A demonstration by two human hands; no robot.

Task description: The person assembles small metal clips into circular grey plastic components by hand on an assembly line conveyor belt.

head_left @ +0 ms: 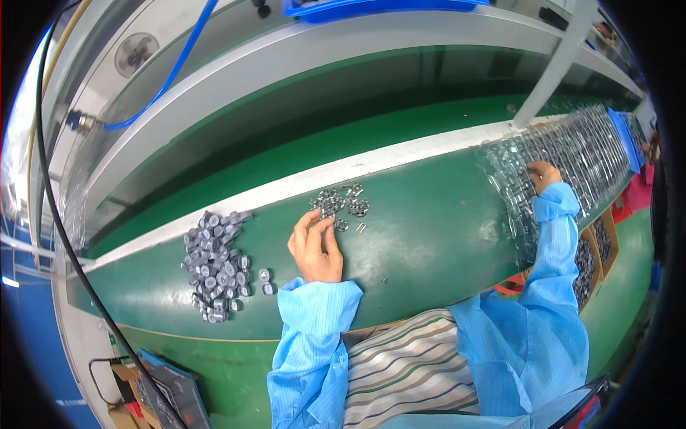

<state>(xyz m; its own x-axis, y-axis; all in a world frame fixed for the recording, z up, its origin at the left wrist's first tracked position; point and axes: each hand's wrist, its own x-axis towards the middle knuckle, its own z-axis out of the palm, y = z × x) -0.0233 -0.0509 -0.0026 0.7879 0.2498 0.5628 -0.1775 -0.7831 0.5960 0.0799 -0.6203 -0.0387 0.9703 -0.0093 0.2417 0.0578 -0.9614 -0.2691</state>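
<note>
My left hand [316,249] is at the near edge of a pile of small shiny metal parts [330,201] on the green work surface. Its fingers are bent and the thumb lies close to the forefinger; whatever may be between them is too small to make out. Over to the right, my right hand [544,176] rests above a clear plastic tray [587,151] with rows of pockets holding small parts. Thumb and fingers are pinched together there, their tips partly hidden. A few thin metal pieces [361,229] lie just right of the left hand.
A heap of grey round caps [214,261] sits left on the green bench [421,236], with two loose caps [266,281] beside it. At the right end stands a blue bin [626,139]. Cardboard boxes of parts [587,266] are below. A black cable [78,264] crosses the left side.
</note>
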